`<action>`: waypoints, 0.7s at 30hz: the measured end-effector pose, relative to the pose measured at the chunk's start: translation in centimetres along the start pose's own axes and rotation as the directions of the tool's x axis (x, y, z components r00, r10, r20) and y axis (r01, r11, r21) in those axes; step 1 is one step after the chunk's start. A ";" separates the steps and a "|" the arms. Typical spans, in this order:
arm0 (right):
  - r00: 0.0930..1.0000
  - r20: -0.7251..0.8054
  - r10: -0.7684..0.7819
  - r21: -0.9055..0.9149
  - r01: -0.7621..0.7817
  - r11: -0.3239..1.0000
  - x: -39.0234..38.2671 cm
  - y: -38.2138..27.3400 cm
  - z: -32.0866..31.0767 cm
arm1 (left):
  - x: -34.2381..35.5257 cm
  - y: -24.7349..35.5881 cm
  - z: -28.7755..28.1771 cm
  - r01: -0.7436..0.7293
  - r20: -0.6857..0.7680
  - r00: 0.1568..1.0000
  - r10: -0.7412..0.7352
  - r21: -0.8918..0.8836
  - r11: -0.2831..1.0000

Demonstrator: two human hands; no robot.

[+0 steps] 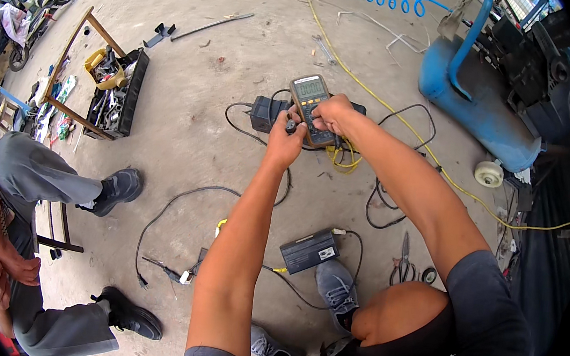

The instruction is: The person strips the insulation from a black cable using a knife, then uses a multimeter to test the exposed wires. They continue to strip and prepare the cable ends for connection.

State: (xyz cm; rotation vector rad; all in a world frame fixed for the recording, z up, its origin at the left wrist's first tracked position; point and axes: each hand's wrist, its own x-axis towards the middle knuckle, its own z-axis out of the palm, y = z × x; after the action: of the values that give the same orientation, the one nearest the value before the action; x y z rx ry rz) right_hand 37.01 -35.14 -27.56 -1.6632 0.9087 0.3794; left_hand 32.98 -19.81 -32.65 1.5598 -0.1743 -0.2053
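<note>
A digital multimeter (310, 89) with a grey display and a tan-edged case stands ahead of me, tilted back. My right hand (334, 115) reaches across its front, fingers closed at the dial area. Just beside the meter, my left hand (285, 139) is closed around a small black cable connector (291, 127). A black power-supply box (262, 113) lies behind my left hand, with a black cable running from it. Yellow leads (345, 158) hang in a loop below the meter. What my right fingertips pinch is partly hidden.
Another black adapter (310, 251) lies by my shoe, with black cables around it. Pliers (403, 260) and a tape roll (429, 275) are to the right. A toolbox (117, 92) stands left, near a seated person (39, 178). A blue tank (476, 101) and yellow hose (379, 96) lie farther off.
</note>
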 end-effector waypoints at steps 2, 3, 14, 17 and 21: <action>0.999 -0.036 -0.011 -0.040 0.010 0.999 -0.4 0.1 0.4 | 0.1 -0.6 0.4 -0.026 0.019 0.999 0.026 -0.019 0.999; 0.998 -0.052 -0.018 -0.061 0.015 0.998 -0.6 0.0 0.5 | 0.2 -0.8 0.5 0.005 0.009 1.000 -0.005 0.008 1.000; 0.958 0.039 -0.285 -0.408 0.276 0.870 0.5 -0.5 0.0 | 0.0 0.4 0.5 0.067 -0.033 0.998 -0.061 0.241 0.968; 0.917 0.154 -0.368 -0.582 0.385 0.716 1.2 -0.7 -0.5 | 0.1 0.2 0.5 0.041 -0.017 0.999 -0.038 0.217 0.975; 0.861 0.254 -0.441 -0.706 0.477 0.523 2.7 -0.4 -1.0 | 0.0 0.1 0.9 0.048 -0.029 0.999 -0.042 0.247 0.968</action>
State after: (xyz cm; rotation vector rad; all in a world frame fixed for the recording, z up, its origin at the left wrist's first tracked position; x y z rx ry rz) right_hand 38.85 -36.98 -28.77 -2.5788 0.1966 0.4508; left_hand 32.74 -20.64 -32.51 1.8155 -0.1498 -0.2063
